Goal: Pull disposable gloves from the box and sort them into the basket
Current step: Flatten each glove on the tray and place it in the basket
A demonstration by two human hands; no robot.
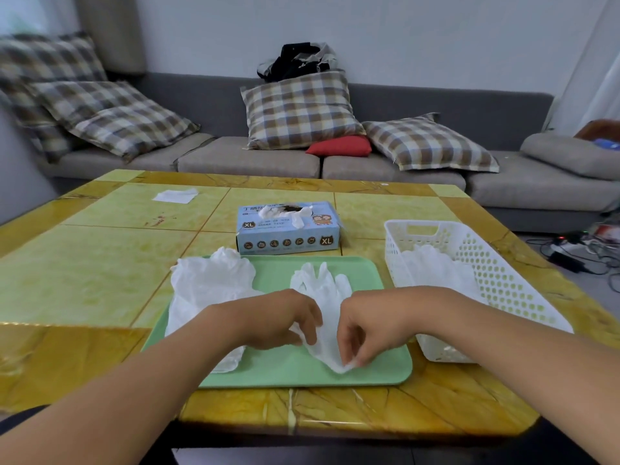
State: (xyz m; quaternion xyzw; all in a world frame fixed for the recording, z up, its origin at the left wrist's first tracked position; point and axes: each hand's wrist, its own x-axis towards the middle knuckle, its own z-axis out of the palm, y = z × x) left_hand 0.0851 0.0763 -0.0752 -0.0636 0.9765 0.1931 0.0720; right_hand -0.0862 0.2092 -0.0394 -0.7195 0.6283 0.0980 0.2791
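A white disposable glove (327, 298) lies flat on the green tray (295, 370), fingers pointing away from me. My left hand (285, 320) pinches its left cuff edge and my right hand (360, 330) pinches the cuff's near corner. A pile of white gloves (208, 283) covers the tray's left side. Behind the tray stands the light blue glove box (288, 233), marked XL, with a glove sticking out of its top opening. The white perforated basket (496, 273) to the right holds several gloves (432, 266).
The yellow tiled table (100, 263) carries a white tissue (176, 195) at the far left. A grey sofa (436, 109) with checked cushions runs behind the table. Cables (583, 250) lie on the floor at the right.
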